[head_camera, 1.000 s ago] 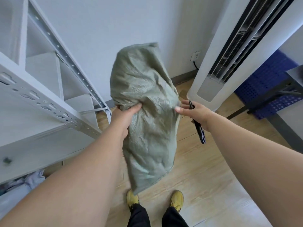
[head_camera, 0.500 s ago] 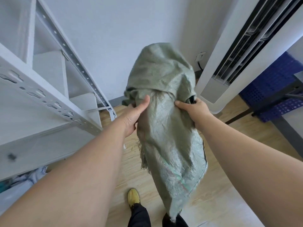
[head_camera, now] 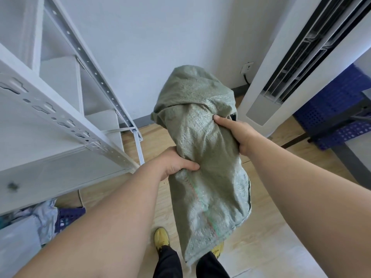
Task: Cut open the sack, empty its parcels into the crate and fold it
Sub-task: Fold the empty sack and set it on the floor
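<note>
White-painted steel makes up the slotted shelving rack that stands to the left of the limp grey-green woven plastic sack, and under its lowest board lie a heap of pale crumpled cloth and the corner of a purple perforated plastic crate. The sack hangs in the air at the middle of the view, in front of a plain white wall, its top slumped over and folded forward, its lower end dangling down to the person's yellow shoes on the light wooden floor. The left hand grips the sack on its left edge about halfway down, fingers curled into the fabric with the thumb on top. The right hand clutches it higher up on the right side, just under the folded top, thumb pressing into the weave; a small dark object shows just behind this hand, too hidden to identify. To the right of the sack stands a tall white floor air conditioner with dark louvres, and beyond that a blue perforated plastic crate sits under a dark metal frame.
</note>
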Available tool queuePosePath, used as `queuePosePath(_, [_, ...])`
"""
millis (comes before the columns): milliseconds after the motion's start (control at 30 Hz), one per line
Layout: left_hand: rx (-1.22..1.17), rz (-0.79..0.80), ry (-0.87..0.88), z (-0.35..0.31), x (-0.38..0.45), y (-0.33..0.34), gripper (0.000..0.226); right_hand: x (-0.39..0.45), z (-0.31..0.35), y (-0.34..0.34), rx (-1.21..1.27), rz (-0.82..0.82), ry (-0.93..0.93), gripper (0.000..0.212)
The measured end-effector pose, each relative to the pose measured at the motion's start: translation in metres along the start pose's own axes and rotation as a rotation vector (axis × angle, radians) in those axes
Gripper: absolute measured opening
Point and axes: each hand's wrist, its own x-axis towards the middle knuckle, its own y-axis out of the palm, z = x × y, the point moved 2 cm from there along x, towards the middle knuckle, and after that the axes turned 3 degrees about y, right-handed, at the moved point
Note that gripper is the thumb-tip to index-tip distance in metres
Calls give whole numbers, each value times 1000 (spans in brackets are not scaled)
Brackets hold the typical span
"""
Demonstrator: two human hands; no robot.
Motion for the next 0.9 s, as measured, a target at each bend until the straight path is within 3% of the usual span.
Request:
queuePosePath(67, [95, -193, -9, -3, -1, -6, 40, 0, -1, -8, -59, -89, -12, 51])
queuePosePath(167, [401, -522, 33, -10, 2, -16, 51, 0, -7, -11, -216, -167, 34, 54])
queuePosePath(367, [545, -903, 242, -20, -14, -14, 33, -10, -9, 7, -283, -68, 242, 27])
queuePosePath(433, [498, -980, 161, -18, -15, -16, 47, -10, -10, 11, -248, -56, 228, 29])
queuePosePath(500, [311, -1037, -44, -14, -15, -20, 76, -5, -12, 12, -105, -69, 139, 41])
queuePosePath(567, [84, -1017, -198, -13, -18, -18, 90, 0, -14, 13, 33, -98, 14, 50])
queuePosePath(633, [-251, -909, -274, -8, -16, -10, 85, 1, -16, 16, 94, -115, -84, 47])
queuePosePath(733, [-801, -435, -458, -3, -17, 14, 91, 2, -17, 18, 122, -105, -157, 40])
queuePosePath(800, [-926, -216, -415, -2, -14, 24, 110, 2, -20, 18, 73, -15, -122, 42])
queuePosePath(900, [-1150, -51, -170, -2, -6, 22, 131, -1, -27, 17, -92, 201, 37, 42])
